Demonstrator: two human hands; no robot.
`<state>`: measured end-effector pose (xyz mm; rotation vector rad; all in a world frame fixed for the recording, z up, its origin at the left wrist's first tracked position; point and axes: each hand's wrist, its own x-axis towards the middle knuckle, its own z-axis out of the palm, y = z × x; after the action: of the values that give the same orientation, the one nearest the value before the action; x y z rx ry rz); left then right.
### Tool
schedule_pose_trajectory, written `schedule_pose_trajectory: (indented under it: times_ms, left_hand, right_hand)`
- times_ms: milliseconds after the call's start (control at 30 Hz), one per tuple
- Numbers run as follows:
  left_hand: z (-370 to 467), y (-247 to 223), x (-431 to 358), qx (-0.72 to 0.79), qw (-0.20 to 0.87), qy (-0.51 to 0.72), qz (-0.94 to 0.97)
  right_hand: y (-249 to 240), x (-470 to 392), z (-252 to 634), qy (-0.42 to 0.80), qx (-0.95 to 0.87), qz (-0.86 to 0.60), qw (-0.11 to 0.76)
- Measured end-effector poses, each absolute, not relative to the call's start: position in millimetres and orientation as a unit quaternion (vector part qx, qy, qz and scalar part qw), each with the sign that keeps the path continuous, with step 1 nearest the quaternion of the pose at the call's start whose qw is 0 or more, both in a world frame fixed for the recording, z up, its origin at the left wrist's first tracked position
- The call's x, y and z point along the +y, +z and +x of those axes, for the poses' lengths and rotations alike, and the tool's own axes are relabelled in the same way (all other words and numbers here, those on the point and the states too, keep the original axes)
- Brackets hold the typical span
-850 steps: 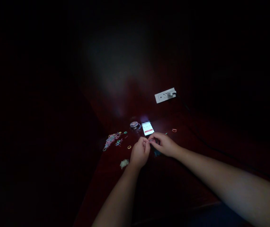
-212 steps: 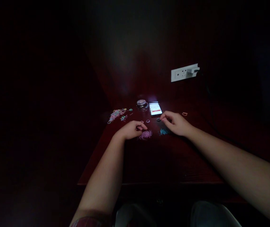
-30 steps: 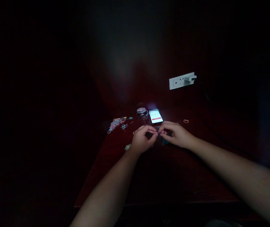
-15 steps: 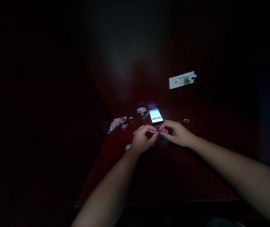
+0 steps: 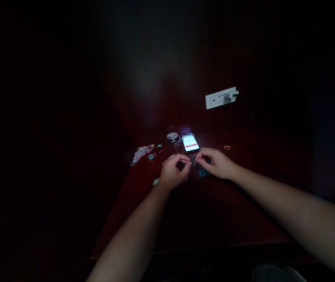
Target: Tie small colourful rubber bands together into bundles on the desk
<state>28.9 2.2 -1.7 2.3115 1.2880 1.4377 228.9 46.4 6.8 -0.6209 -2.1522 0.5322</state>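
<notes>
Above the dark red table [image 5: 202, 219], my left hand [image 5: 174, 171] is closed in a pinch, thumb against forefinger. My right hand [image 5: 218, 162] pinches too, its fingertips a short gap from the left ones. Whatever the fingertips hold is too small and dark to make out. Beneath and beside the right hand lies a cluster of dark teal bands [image 5: 203, 172]. Purple bands [image 5: 186, 178] lie by the left hand's thumb side, and pale yellowish bands [image 5: 156, 181] by its outer side. A mixed pile of small coloured elastic bands [image 5: 140, 154] is farther left.
A lidded clear jar [image 5: 173, 139] and a lit phone [image 5: 191, 143] stand behind the hands. Pinkish-orange bands [image 5: 227, 147] lie at the right. On the wall, a socket strip [image 5: 220, 98] has a plug and dark cable. A few loose bands [image 5: 151, 156] lie near the pile.
The fingertips of both hands, close together around a small bluish thing before, are now slightly farther apart. The whole view has shifted a little.
</notes>
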Motion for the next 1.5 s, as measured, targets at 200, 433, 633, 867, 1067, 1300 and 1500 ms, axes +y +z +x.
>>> schedule_pose_trajectory:
  times_ms: [200, 433, 633, 867, 1067, 1300, 1500]
  left_hand:
    - [29.5, 3.5, -2.5, 0.415, 0.081, 0.443, 0.791]
    - [30.0, 3.3, -1.0, 0.431, 0.077, 0.426, 0.792]
    - [29.4, 3.6, -0.2, 0.429, 0.074, 0.426, 0.793]
    - [28.7, 3.2, -0.2, 0.446, 0.079, 0.426, 0.783]
    - [27.8, 1.7, 0.4, 0.451, 0.072, 0.429, 0.780]
    - [26.2, 0.5, 1.7, 0.453, 0.071, 0.426, 0.780]
    - [22.9, -1.7, 3.2, 0.461, 0.060, 0.426, 0.776]
  right_hand:
    - [7.5, 44.9, 227.6, 0.219, -0.854, -0.240, 0.407]
    - [8.7, 44.1, 227.7, 0.213, -0.858, -0.241, 0.401]
    - [7.2, 45.3, 228.4, 0.219, -0.858, -0.243, 0.395]
    - [6.5, 45.9, 229.2, 0.216, -0.860, -0.239, 0.396]
    - [6.2, 46.5, 229.2, 0.215, -0.862, -0.244, 0.388]
    - [6.4, 46.6, 228.4, 0.213, -0.859, -0.246, 0.396]
    - [6.5, 46.7, 228.5, 0.208, -0.856, -0.246, 0.405]
